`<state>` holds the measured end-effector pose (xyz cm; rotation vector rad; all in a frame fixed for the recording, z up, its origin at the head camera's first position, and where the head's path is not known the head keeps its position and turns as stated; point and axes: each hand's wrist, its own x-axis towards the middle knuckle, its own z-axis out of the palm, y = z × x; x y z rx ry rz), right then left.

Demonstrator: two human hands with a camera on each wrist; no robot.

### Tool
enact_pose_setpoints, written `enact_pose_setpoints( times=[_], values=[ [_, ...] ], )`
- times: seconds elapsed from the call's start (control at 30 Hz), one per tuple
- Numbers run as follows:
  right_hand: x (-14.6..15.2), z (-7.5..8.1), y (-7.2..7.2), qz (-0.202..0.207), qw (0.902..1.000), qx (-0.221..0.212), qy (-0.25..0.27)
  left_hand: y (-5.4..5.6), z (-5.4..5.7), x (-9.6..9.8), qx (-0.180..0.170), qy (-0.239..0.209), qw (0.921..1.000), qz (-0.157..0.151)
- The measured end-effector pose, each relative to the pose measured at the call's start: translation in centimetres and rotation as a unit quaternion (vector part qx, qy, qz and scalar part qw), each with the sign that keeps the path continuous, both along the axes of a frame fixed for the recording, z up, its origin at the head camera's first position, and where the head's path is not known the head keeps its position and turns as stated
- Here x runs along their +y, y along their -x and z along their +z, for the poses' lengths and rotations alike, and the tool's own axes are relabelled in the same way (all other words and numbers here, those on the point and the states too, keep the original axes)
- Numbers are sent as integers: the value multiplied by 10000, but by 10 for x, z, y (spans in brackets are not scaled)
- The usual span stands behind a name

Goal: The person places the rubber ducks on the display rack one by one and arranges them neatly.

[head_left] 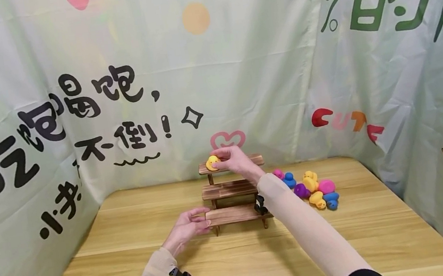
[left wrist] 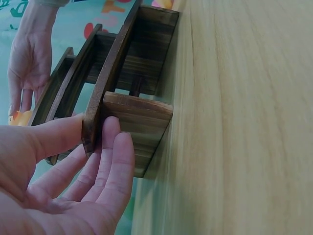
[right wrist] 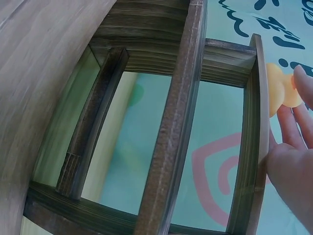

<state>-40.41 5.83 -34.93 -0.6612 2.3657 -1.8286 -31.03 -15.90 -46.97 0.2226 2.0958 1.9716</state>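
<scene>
A three-tier wooden shelf [head_left: 233, 214] stands on the table. My left hand [head_left: 187, 229] grips the left end of its lowest board, thumb on one face and fingers beneath, as the left wrist view shows. Up at the top board, my right hand [head_left: 234, 160] pinches a small yellow rubber duck [head_left: 212, 163] between thumb and fingers. The duck is at the left end of that board, its base right at the wood. In the right wrist view the duck [right wrist: 276, 90] appears beside the top board, partly covered by the thumb.
Right of the shelf lies a loose group of rubber ducks, among them a purple duck [head_left: 300, 191], a pink duck [head_left: 326, 186] and a blue duck [head_left: 289, 180]. A printed cloth backdrop [head_left: 256, 80] hangs behind and beside the wooden table [head_left: 134, 246].
</scene>
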Motion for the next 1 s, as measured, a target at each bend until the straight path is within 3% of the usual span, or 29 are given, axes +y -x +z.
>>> enact_pose_setpoints(
  times=[0.5,0.8,1.0],
  values=[
    [15,0,-3,-86,9990,-94,420,0,0,1,-13,4,10000,35],
    [30,-2,-5,-178,9991,-59,375,0,-2,1,-38,75,9999,103],
    [44,-3,-8,-29,9987,19,504,2,-2,1,-63,101,9999,88]
  ],
)
